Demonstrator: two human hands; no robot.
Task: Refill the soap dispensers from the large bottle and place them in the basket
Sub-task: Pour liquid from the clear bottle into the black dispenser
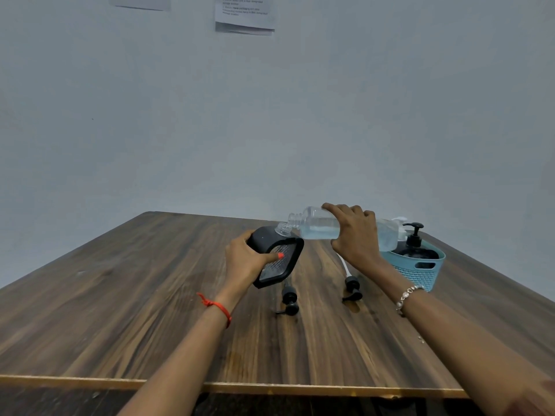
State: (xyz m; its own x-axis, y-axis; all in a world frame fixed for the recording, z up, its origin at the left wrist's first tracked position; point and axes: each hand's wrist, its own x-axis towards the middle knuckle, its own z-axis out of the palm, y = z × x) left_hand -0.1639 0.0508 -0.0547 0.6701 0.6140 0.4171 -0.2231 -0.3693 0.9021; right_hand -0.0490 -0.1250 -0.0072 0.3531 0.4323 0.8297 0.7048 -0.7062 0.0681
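My left hand [244, 259] grips a black soap dispenser [276, 256] with its pump off, tilted toward me above the table, clear neck pointing up and right. My right hand [356, 235] holds the large clear bottle [318, 226] on its side, its open mouth touching the dispenser's neck; clear liquid lies in the bottle's lower half. Two black pump heads lie on the table, one [289, 298] below the dispenser and another [352, 286] with a white tube. A teal basket [420, 270] at the right holds a black pump dispenser [416, 241] and a clear one [401, 226].
The wooden table [150, 295] runs back to a pale wall, its front edge close to me. Papers [244, 13] are pinned high on the wall. A small wet patch lies near the right pump head.
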